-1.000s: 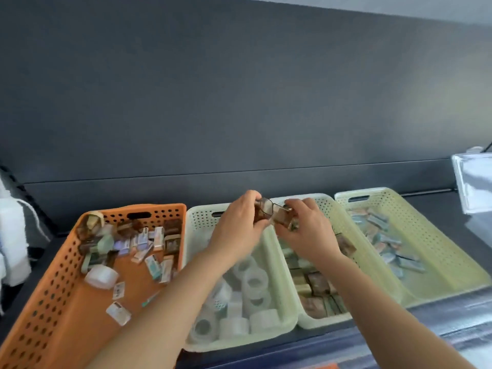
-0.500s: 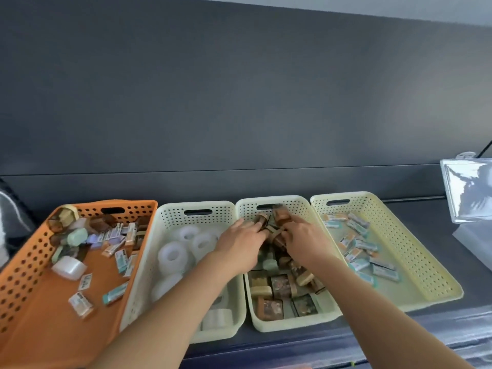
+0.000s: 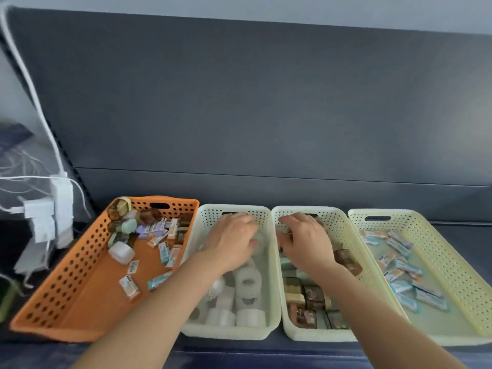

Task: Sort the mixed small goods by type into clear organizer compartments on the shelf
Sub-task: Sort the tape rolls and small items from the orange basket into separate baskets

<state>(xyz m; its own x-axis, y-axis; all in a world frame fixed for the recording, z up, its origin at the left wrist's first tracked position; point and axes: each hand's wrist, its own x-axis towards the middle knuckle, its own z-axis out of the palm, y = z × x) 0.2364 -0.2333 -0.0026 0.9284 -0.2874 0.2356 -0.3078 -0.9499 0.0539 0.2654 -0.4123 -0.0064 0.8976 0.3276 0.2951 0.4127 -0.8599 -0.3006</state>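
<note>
Four perforated plastic baskets stand side by side on a dark shelf (image 3: 463, 235), against a dark grey back panel (image 3: 266, 102).

The orange basket (image 3: 61, 283) on the far left holds the mixed small goods (image 3: 154, 231). Most are heaped at its far end, with brown blocks, small printed packets and a pale round tub (image 3: 121, 252) among them. A few packets lie loose nearer the front.

Next to it, the first pale basket (image 3: 231, 334) holds white tape rolls (image 3: 247, 283), clustered toward the front. The second pale basket (image 3: 314, 335) holds small brown and tan blocks (image 3: 314, 296), lined up at its near end. The yellowish basket (image 3: 452, 262) on the far right holds flat blue and orange packets (image 3: 404, 272), scattered along its floor.

The left hand (image 3: 233, 242) reaches palm down into the tape-roll basket, its fingers bent toward the far end. The right hand (image 3: 306, 245) reaches palm down into the basket of blocks, its fingers curled down among them. Both sets of fingertips are blurred and partly hidden, so I cannot tell whether either hand grips anything.

White plugs and cables (image 3: 45, 217) hang at the left edge, beside the orange basket.
</note>
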